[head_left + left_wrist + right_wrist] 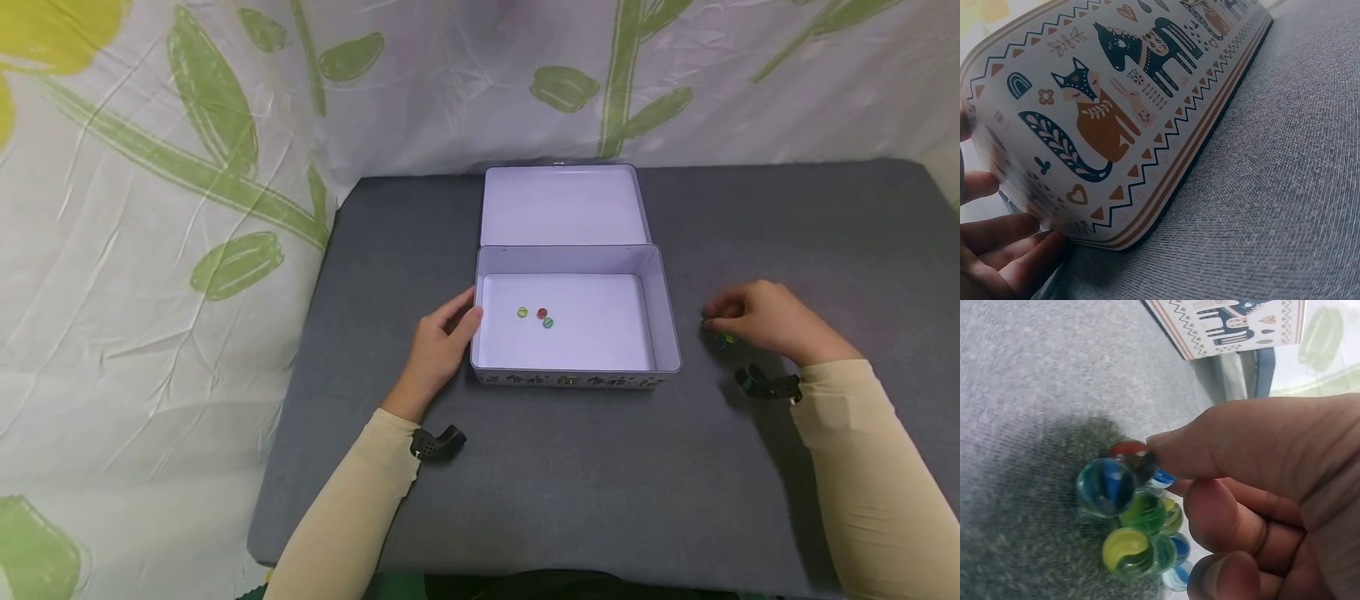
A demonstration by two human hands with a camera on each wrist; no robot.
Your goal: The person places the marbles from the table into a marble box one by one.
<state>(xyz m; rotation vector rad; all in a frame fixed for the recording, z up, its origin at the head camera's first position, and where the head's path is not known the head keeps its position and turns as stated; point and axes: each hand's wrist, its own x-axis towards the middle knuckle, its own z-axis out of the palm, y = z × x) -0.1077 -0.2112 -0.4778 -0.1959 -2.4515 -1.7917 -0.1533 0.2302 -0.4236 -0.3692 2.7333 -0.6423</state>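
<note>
Across the grey table (585,467), see the open box (600,337) at centre frame, then the left hand (437,346), loose-fingered against its left side, and the right hand (776,321) at right of frame, bent over marbles (1142,514) with thumb touching a red one (1126,449); cannot tell whether pinched. Looks like gathering marbles into the box, with three more (542,313) on its floor. Probably calls next for a firm pinch, a lift without scattering the rest, and a carry leftward over the rim.

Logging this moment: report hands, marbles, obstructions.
Left hand on left side of tin. Right hand at red marble in cluster outside tin, grip unclear. Three marbles in tin. Lid open, out of the way.
</note>
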